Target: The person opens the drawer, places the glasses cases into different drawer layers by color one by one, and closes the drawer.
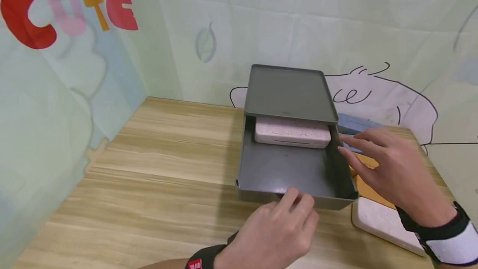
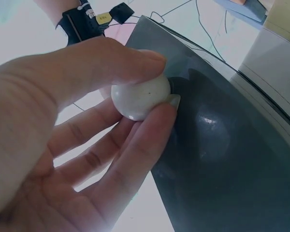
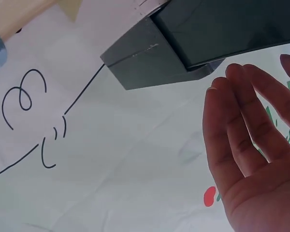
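A grey drawer (image 1: pixel 257 195) stands pulled out from under the flat grey top (image 1: pixel 289 92) of its box. Inside, toward the back, lies a pale pinkish case (image 1: pixel 293 133), partly covered by the top. With thumb and fingertips my left hand (image 1: pixel 274 235) pinches a round white knob (image 2: pixel 140 99) on the drawer front; in the head view the hand hides that knob. My right hand (image 1: pixel 392 173) is beside the drawer's right wall, fingers extended and holding nothing, its fingertips close to the wall's edge.
To the right of the drawer lie a blue case (image 1: pixel 358 123), an orange case (image 1: pixel 373 190) and a white case (image 1: pixel 384 223), partly behind my right hand. The wooden table (image 1: pixel 168 157) meets a printed cloth backdrop (image 1: pixel 179 45) at the back and left.
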The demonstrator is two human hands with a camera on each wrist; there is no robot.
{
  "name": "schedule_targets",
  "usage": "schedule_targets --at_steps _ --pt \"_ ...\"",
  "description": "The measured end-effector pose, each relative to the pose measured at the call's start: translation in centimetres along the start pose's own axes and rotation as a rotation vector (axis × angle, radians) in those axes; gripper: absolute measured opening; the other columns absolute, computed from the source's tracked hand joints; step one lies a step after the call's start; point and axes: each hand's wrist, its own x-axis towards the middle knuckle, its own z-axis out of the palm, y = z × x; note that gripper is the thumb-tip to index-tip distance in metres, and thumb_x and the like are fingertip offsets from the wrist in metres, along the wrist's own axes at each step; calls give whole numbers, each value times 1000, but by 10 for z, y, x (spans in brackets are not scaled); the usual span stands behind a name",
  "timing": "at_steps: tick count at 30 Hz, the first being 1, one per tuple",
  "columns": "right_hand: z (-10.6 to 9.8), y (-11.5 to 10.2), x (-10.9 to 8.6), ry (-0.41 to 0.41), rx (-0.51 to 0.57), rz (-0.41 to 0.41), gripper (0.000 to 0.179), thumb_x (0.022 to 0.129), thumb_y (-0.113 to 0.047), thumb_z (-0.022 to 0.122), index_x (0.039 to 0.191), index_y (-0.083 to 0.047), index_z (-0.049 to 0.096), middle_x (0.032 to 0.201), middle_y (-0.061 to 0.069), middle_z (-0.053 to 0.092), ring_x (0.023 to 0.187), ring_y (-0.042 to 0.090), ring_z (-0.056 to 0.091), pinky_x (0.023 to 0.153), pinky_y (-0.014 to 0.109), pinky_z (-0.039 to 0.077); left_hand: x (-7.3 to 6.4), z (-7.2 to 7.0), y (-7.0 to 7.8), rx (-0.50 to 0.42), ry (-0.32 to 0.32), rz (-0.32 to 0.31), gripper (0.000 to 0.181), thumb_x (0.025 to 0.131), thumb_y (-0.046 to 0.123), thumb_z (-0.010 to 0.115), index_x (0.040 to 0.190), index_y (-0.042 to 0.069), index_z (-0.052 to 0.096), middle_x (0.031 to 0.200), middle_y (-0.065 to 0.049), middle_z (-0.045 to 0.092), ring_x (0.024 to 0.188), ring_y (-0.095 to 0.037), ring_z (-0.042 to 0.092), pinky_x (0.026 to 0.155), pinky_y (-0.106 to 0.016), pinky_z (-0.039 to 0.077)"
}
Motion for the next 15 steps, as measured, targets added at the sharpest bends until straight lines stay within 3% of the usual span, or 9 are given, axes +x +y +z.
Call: schedule_targets --at_steps 10,15 --pt "-9 7 -23 -22 -46 53 61 104 -55 43 102 -7 81 87 6 73 70 24 66 54 28 43 -1 2 2 28 14 -8 39 99 2 41 85 19 73 93 6 59 85 -11 56 49 -12 40" --pt "-10 12 -34 -48 -51 86 62 104 -57 41 103 -8 80 92 8 74 75 26 67 53 27 43 -1 2 1 12 11 -7 40 100 1 39 85 18 72 93 5 59 85 -10 56 49 -12 40"
